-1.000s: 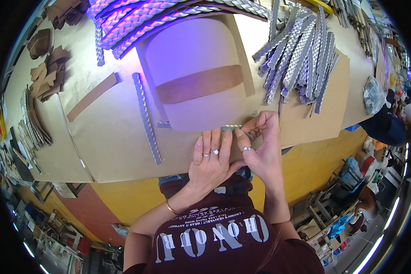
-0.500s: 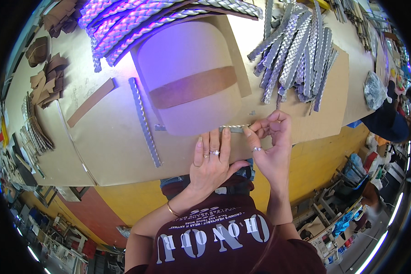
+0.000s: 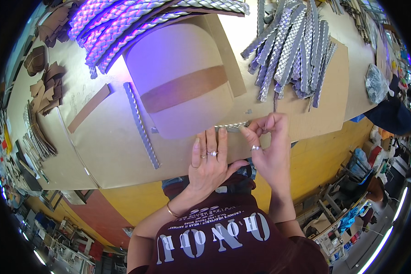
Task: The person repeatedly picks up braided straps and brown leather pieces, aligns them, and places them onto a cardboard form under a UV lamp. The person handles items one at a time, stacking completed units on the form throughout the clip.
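A short silver braided strip (image 3: 233, 126) lies along the table in front of a large tan rounded form (image 3: 176, 50) with a brown band (image 3: 185, 89) across it. My left hand (image 3: 209, 166) is open and flat, its fingertips resting on the strip's left part and hiding that end. At the strip's right end, the thumb and fingers of my right hand (image 3: 273, 146) are pinched together on it. Left of the form, a longer braided strip (image 3: 140, 123) lies on its own. A small grey scrap (image 3: 154, 130) sits at the form's lower left edge.
Long braided strips (image 3: 123, 32) are heaped behind the form. A pile of shorter ones (image 3: 297, 50) lies at back right, on a cardboard sheet (image 3: 331, 105). Brown pieces (image 3: 50, 86) and a lone brown strip (image 3: 89, 108) lie to the left. The table's front edge runs before me.
The strip under my fingers now shows more of its braided face and less plain grey. Both hands keep nearly the same place; the whole view has shifted slightly.
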A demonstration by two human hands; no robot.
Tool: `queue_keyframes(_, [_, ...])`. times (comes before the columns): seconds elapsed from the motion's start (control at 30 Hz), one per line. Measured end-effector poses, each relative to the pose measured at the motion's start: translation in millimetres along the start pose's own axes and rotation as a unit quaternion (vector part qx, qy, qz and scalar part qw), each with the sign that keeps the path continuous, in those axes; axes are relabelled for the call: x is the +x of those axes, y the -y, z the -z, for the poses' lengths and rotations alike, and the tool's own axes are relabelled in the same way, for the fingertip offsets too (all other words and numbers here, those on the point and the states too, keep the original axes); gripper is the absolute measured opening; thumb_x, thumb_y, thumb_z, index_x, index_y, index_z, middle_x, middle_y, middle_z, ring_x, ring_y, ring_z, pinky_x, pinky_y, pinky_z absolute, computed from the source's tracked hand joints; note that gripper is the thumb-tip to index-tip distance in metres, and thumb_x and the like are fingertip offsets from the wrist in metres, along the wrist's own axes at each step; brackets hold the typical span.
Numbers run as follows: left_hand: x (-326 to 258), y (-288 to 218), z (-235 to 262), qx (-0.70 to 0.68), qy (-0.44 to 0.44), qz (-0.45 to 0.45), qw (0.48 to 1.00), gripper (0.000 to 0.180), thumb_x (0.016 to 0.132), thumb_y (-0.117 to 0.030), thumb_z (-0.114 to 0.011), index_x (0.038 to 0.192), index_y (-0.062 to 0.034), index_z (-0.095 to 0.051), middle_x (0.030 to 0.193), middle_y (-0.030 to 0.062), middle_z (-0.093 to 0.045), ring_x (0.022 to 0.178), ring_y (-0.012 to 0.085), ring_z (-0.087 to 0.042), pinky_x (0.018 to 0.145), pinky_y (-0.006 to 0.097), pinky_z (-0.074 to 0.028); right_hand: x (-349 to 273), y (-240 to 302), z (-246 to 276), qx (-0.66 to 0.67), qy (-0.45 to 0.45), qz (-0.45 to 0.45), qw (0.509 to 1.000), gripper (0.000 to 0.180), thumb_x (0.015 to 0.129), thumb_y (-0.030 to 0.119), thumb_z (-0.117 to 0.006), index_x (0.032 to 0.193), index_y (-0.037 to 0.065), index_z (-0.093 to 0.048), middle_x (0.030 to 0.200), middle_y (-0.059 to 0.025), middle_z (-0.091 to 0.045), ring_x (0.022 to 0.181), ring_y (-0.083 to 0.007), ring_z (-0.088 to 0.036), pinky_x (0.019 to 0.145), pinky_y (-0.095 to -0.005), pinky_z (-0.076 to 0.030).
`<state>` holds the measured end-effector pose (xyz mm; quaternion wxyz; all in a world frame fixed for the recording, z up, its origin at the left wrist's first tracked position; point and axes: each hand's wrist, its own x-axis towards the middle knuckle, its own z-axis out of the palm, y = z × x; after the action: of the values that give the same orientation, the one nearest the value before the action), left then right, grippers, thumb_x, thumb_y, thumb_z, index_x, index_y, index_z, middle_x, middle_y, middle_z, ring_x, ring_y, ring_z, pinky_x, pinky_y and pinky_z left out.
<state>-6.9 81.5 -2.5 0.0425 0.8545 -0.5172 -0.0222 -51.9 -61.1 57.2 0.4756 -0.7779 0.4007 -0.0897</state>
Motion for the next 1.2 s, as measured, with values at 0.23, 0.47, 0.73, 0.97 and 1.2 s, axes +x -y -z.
queue_keyframes(0.23, [0.2,0.4,0.7,0.018,-0.003,-0.004,1.0,0.095,0.085,-0.079,-0.036,0.139,-0.0022,-0.049,0.145,0.0284,-0.042,0.137,0.0398,-0.039,0.118,0.045,-0.007,11.8,-7.9,-1.1,-0.023,-0.009,0.002,1.0,0.031,0.088,0.001,-0.068,0.095,0.004,-0.038,0.074,-0.0096,-0.056,0.058,-0.0174,-0.048,0.054,-0.0326,-0.043])
queue_keyframes(0.47, [2.4,1.5,4.4,0.014,-0.008,-0.009,1.0,0.091,0.086,-0.078,-0.036,0.14,-0.0059,-0.05,0.144,0.0293,-0.043,0.136,0.0409,-0.04,0.118,0.044,-0.008,12.0,-6.6,-2.2,-0.043,-0.006,-0.004,0.999,0.03,0.088,0.001,-0.068,0.094,0.004,-0.038,0.073,-0.0094,-0.054,0.057,-0.0177,-0.045,0.053,-0.033,-0.042])
queue_keyframes(0.73, [5.8,-2.8,6.9,0.017,-0.003,0.001,1.0,0.084,0.085,-0.076,-0.041,0.14,-0.0138,-0.051,0.144,0.0306,-0.043,0.134,0.0421,-0.043,0.117,0.045,-0.01,7.3,-10.4,-9.0,-0.076,-0.037,0.004,0.996,0.029,0.086,0.001,-0.07,0.092,0.002,-0.041,0.075,-0.0112,-0.055,0.062,-0.0209,-0.049,0.057,-0.0359,-0.043])
queue_keyframes(0.97, [5.7,-6.2,3.7,0.048,0.0,0.005,0.999,0.086,0.079,-0.078,-0.047,0.142,-0.021,-0.05,0.146,0.0308,-0.04,0.135,0.043,-0.041,0.117,0.046,-0.008,-19.6,-39.6,-13.5,-0.189,-0.101,0.2,0.956,0.041,0.075,-0.002,-0.074,0.114,0.007,-0.066,0.109,-0.0123,-0.056,0.094,-0.0284,-0.054,0.078,-0.036,-0.048])
queue_keyframes(1.2, [5.3,-7.6,2.2,0.075,-0.005,0.008,0.997,0.091,0.071,-0.079,-0.055,0.144,-0.0236,-0.049,0.147,0.0298,-0.04,0.134,0.0409,-0.043,0.114,0.046,-0.012,-28.2,-54.7,-14.2,-0.269,-0.064,0.233,0.932,0.057,0.074,-0.015,-0.063,0.123,0.015,-0.068,0.121,-0.014,-0.055,0.102,-0.0292,-0.054,0.085,-0.037,-0.048])
